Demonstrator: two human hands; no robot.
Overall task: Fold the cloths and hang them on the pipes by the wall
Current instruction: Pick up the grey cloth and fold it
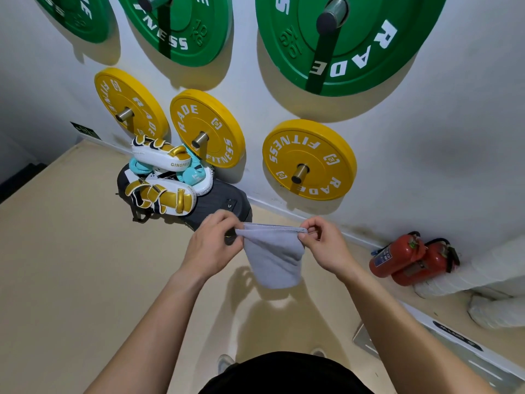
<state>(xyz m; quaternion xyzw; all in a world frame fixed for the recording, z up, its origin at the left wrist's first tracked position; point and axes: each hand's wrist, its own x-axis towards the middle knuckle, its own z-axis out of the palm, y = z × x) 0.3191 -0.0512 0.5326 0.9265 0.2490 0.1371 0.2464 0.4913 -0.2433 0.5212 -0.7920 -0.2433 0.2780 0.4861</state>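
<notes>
A person faces a gym wall (pixel 426 123) with a grey cloth (pixel 272 260) stretched between two hands. At ten o'clock from the hands, pads (pixel 159 177) are heaped on a dark bag (pixel 218 200) by the wall. The left hand (pixel 211 243) pinches the cloth's left top corner, thumb and curled fingers (pixel 227 223) closed on the hem. The cloth hangs below, apparently doubled, its rounded bottom clear of the floor (pixel 71 265). The right hand (pixel 326 245) pinches the right top corner the same way, its spare fingers loosely curled. At one o'clock from the cloth a steel pipe (pixel 300 172) juts from the wall through a yellow plate (pixel 309 146); two extinguishers (pixel 409 258) sit at three o'clock. The likeliest slip: both grips take only the very edge, so a tug to tighten the hem could pull a corner free and let the fold drop open. The pipe looks short, so a cloth draped off-centre might slide off its end. The hem runs taut from fingertip to fingertip, corners tucked inside the pinches, the rest of the cloth below and between both hands.
</notes>
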